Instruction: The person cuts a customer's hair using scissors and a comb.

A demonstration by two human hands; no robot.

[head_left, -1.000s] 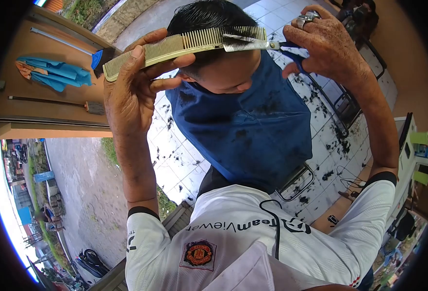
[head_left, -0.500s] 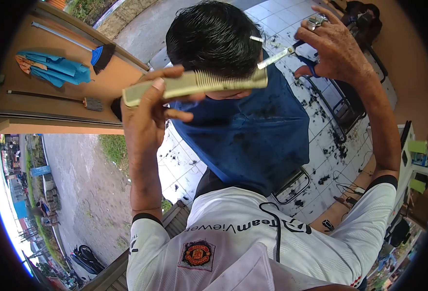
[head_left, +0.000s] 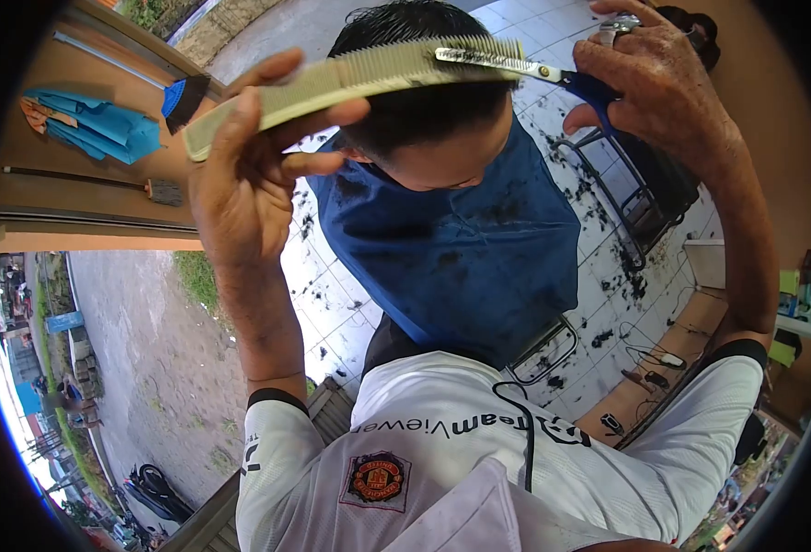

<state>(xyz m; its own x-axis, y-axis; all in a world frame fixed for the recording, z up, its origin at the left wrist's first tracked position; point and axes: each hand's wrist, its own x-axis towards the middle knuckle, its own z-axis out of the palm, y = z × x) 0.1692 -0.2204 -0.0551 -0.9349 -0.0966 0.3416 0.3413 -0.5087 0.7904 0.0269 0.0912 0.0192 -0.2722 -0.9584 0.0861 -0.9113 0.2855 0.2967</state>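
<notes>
My left hand (head_left: pixel 249 175) pinches the wide end of a pale yellow comb (head_left: pixel 369 74), which lies across the dark hair of a seated person (head_left: pixel 442 120). The comb's teeth point up in the view. In my right hand (head_left: pixel 658 87) are blue-handled thinning scissors (head_left: pixel 548 72), with the fingers around the handles. Their blades look closed together and lie over the comb's far end. A dark blue cape (head_left: pixel 451 248) with loose hair on it covers the seated person.
White floor tiles (head_left: pixel 341 304) carry dark hair clippings. A black-framed chair (head_left: pixel 645 198) stands at the right. Blue cloth (head_left: pixel 102 124), a blue brush (head_left: pixel 185 101) and a broom (head_left: pixel 162 191) hang on the left wall. Cables and a clipper (head_left: pixel 670 360) lie at lower right.
Both hands have moved up in the view, the comb sliding left and upward over the hair. The scissors' blades have come together. The seated person's face side shows more.
</notes>
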